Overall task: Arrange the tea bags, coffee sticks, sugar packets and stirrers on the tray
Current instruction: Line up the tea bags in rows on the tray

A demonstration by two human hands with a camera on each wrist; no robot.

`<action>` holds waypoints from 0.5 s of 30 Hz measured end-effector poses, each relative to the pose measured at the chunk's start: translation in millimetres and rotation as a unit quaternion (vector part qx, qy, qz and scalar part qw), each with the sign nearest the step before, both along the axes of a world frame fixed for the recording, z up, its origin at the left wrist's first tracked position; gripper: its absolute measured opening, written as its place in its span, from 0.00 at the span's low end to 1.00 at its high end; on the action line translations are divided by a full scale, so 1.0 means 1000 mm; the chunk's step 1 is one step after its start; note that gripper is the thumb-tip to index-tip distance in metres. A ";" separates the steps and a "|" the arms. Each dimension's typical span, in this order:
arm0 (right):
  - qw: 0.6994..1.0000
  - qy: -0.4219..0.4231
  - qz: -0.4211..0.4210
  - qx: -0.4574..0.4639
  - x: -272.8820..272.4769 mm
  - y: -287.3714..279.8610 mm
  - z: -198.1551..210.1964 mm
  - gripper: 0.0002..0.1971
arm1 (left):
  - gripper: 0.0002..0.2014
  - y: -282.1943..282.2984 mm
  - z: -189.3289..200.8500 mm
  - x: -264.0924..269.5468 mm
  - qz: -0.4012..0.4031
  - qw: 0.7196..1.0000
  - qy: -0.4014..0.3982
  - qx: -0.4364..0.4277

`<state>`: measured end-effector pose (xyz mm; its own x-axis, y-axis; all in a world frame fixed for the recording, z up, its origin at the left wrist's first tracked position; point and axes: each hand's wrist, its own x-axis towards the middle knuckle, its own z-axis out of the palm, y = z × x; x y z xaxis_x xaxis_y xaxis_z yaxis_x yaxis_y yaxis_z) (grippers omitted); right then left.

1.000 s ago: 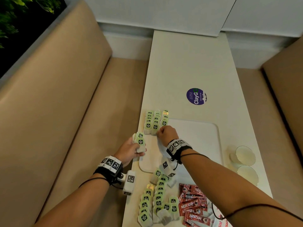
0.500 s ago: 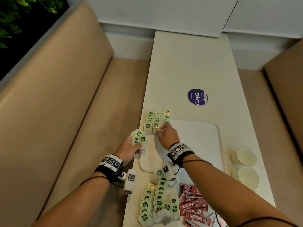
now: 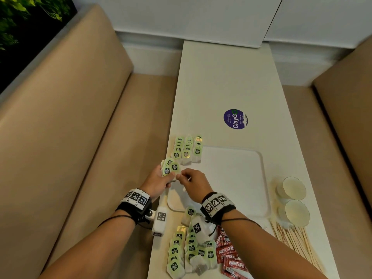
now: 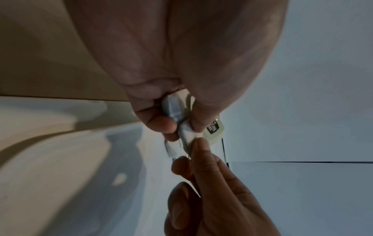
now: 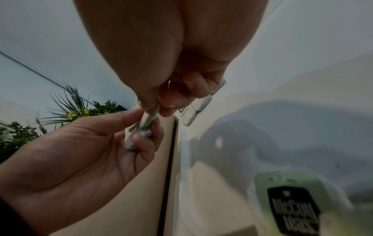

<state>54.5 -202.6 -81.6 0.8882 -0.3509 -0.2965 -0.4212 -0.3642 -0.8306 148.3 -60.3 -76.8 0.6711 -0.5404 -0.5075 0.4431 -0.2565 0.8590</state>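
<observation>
My left hand (image 3: 169, 177) grips a small bunch of green-tagged tea bags (image 3: 170, 168) just off the left edge of the white tray (image 3: 237, 178). My right hand (image 3: 182, 175) meets it and pinches one tea bag of that bunch between thumb and finger. In the right wrist view that pinched tea bag (image 5: 149, 118) runs from my right fingertips down into the left hand (image 5: 90, 143). The left wrist view has the held tea bags (image 4: 174, 111) with the right hand's fingers (image 4: 201, 153) on them. Three short rows of tea bags (image 3: 187, 150) lie at the tray's far left corner.
A loose pile of tea bags (image 3: 187, 250) and red coffee sticks (image 3: 229, 256) lie near the table's front edge. Wooden stirrers (image 3: 296, 242) and two round cups (image 3: 291, 190) sit right of the tray. A purple sticker (image 3: 235, 119) lies farther back. Beige benches flank the narrow table.
My right hand has drawn back from the rows of tea bags on the tray to the left hand's bunch and now pinches one bag there. The left hand has hardly moved.
</observation>
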 end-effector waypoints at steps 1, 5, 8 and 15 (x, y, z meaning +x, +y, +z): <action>1.000 -0.002 -0.008 -0.001 0.000 -0.001 -0.001 0.13 | 0.12 0.000 -0.001 0.000 0.000 1.000 0.002 0.000; 0.999 -0.002 -0.047 -0.021 0.003 -0.015 -0.001 0.13 | 0.12 0.000 -0.005 0.001 0.030 0.999 0.037 -0.008; 0.995 0.017 -0.091 -0.032 0.010 -0.034 -0.004 0.12 | 0.18 0.000 -0.007 0.001 0.042 0.998 0.052 -0.001; 0.985 0.092 -0.135 -0.055 0.018 -0.063 -0.018 0.12 | 0.17 0.000 -0.003 -0.001 0.020 0.999 0.036 -0.007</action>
<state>72.8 -265.7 -99.9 0.6926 -0.6063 -0.3908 -0.6549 -0.3015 -0.6930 147.5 -60.5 -80.2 0.6538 -0.5211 -0.5486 0.5139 -0.2263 0.8274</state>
